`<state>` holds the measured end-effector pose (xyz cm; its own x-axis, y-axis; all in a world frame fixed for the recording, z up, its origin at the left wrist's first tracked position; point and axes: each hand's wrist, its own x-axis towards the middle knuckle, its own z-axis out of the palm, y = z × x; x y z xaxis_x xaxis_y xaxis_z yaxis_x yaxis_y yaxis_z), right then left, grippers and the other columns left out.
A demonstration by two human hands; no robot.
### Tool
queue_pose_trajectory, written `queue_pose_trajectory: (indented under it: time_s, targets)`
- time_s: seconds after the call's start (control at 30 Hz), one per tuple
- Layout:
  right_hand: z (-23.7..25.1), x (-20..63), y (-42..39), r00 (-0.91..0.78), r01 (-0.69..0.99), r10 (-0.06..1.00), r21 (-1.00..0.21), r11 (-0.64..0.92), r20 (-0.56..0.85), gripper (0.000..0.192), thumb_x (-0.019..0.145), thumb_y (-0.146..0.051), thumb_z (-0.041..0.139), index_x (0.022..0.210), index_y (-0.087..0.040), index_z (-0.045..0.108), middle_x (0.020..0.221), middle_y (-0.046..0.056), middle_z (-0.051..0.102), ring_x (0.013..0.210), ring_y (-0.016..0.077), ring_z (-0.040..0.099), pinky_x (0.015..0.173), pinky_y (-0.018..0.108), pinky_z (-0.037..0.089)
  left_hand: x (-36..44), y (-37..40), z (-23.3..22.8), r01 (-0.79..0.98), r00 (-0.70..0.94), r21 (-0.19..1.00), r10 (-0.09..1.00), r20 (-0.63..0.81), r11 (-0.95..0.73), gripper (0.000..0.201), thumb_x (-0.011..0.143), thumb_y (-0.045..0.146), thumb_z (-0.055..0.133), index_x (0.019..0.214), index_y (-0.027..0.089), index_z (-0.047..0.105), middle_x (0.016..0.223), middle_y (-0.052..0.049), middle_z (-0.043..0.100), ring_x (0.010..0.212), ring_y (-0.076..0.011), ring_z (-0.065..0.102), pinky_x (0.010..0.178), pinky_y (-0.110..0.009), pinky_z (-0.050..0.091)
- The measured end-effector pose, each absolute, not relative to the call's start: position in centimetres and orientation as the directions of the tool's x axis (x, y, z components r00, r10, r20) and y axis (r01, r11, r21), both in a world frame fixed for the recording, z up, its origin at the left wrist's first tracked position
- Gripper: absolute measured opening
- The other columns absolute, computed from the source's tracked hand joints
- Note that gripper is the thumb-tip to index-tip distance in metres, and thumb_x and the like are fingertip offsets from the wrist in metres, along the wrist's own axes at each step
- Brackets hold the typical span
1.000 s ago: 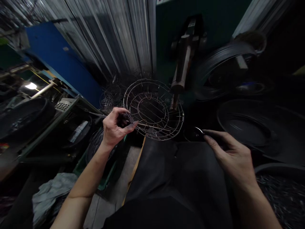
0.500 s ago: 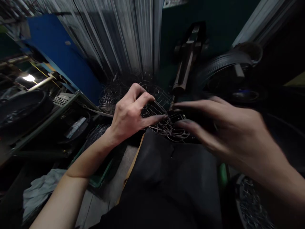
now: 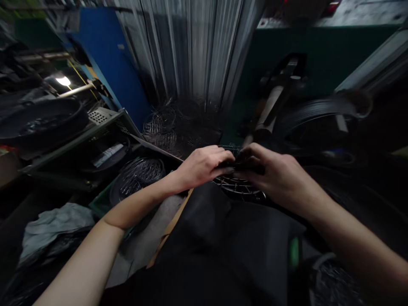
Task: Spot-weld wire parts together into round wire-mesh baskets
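Close in front of me is a round wire grille [image 3: 237, 185] of thin curved and crossing metal wires, its near part showing just above my dark-clothed lap. My left hand [image 3: 210, 163] is closed on its left side, thumb below and fingers bent over the top. On the other side my right hand [image 3: 274, 170] curls its fingers and thumb inward around the grille. Both sets of fingertips almost meet over the middle, and in the shadow there the exact grip is hard to make out.
More wire grilles [image 3: 159, 129] lie heaped by the corrugated metal sheet [image 3: 191, 51]. A tub of wire pieces [image 3: 137, 174] stands at my left, below a shelf with a black basin [image 3: 41, 121]. A wire coil [image 3: 318, 112] and a bucket of metal bits [image 3: 338, 276] are on the right.
My right hand, spread and blurred before, has come in and closed at the grille. My left hand has moved right and lower with it. The view has shifted.
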<state>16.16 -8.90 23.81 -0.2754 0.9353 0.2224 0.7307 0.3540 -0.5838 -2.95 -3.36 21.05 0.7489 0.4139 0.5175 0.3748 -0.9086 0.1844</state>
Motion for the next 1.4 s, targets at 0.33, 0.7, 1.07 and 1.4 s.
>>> queue_pose_trajectory:
  time_s: [0.33,0.7,1.07,1.4]
  targets:
    - [21.1,15.3,-14.8,-0.351,0.592,0.936,-0.768,0.245,0.028,0.010,0.081,-0.024,0.062,0.089,-0.022,0.057,0.067,-0.004,0.062,0.056,0.0110,0.059,0.051,0.020,0.042,-4.3,-7.7,19.6,0.285,0.917,0.191,0.325,0.231,-0.939,0.010,0.088,0.025,0.057,0.085,0.017,0.064,0.070,-0.001,0.061,0.072,-0.0147,0.053,0.065,-0.026,0.037]
    - [13.3,16.9,-15.0,-0.084,0.101,0.865,-0.868,-0.486,-0.494,0.050,0.062,-0.055,0.078,0.091,-0.015,0.070,0.079,0.006,0.067,0.065,0.0150,0.060,0.059,0.027,0.050,-5.0,-9.5,14.2,0.262,0.891,0.298,0.348,0.290,-0.918,0.023,0.095,0.026,0.046,0.106,0.016,0.062,0.101,-0.007,0.066,0.092,-0.0164,0.057,0.081,-0.030,0.044]
    - [13.4,15.7,-16.3,-0.095,0.410,0.964,-0.892,-0.187,-0.246,0.028,0.083,-0.043,0.059,0.089,-0.018,0.071,0.087,0.004,0.070,0.080,0.0187,0.064,0.072,0.029,0.049,-2.8,-13.6,13.0,0.368,0.871,0.155,0.398,0.288,-0.917,0.024,0.094,0.032,0.044,0.093,0.012,0.058,0.087,-0.008,0.058,0.081,-0.0197,0.052,0.069,-0.032,0.043]
    - [13.9,15.4,-17.6,-0.073,0.618,0.985,-0.782,-0.079,-0.158,0.023,0.089,-0.033,0.050,0.090,-0.019,0.068,0.086,0.002,0.070,0.076,0.0178,0.064,0.067,0.029,0.046,-2.4,-15.8,13.6,0.429,0.884,0.124,0.444,0.148,-0.895,0.029,0.090,0.042,0.050,0.091,0.013,0.056,0.085,-0.008,0.056,0.081,-0.0224,0.051,0.070,-0.035,0.042]
